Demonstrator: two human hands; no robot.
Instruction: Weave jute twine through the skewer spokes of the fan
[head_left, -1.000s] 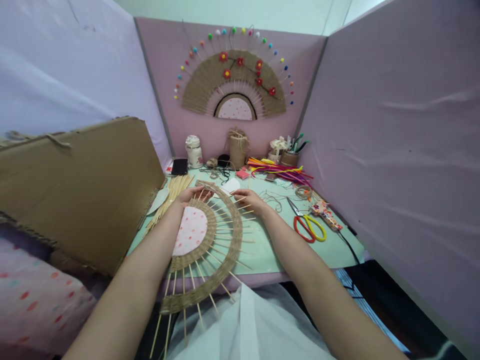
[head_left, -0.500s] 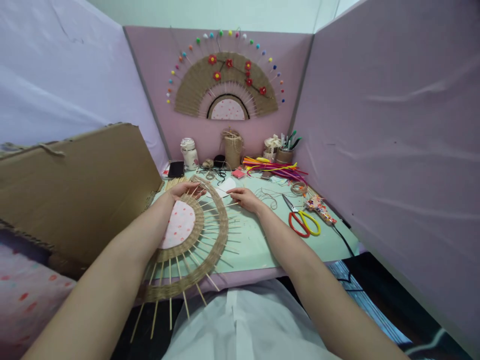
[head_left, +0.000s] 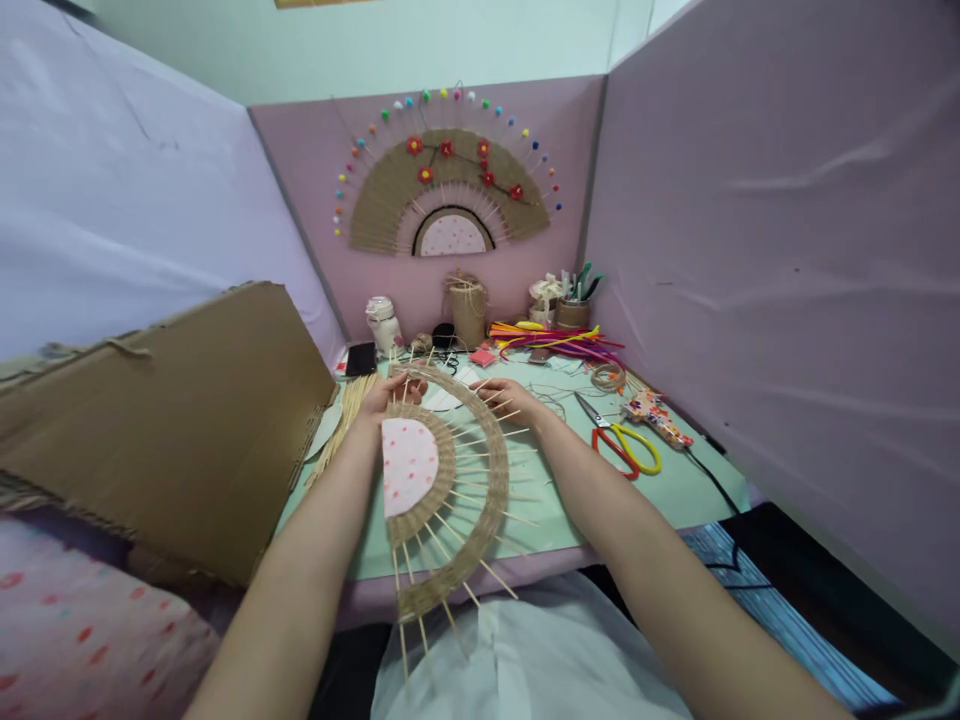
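A half-round woven fan [head_left: 491, 500] stands tilted in front of me, its thin sticks spreading out to the right and downward. It has a dotted white half-circle [head_left: 409, 465] at its centre and two bands of brown woven twine. My left hand [head_left: 396, 393] is closed round the sticks at the fan's upper end, between the two bands. At the outer band's upper right, my right hand [head_left: 508, 402] has its fingers drawn together by the stick tips. What those fingertips pinch, if anything, is too small to make out.
Red-and-yellow scissors [head_left: 619, 445] and a flower-patterned glue gun [head_left: 656, 418] with a cord lie on the right. Behind are a twine-wrapped pot [head_left: 469, 312], a white jar [head_left: 384, 325] and colourful strips [head_left: 555, 340]. Cardboard [head_left: 165, 420] stands left; a finished fan [head_left: 450, 190] hangs ahead.
The fan has swung to the right and stands more upright, carried by my left hand. My right hand has shifted slightly right, close to the fan's outer sticks. The view has also moved.
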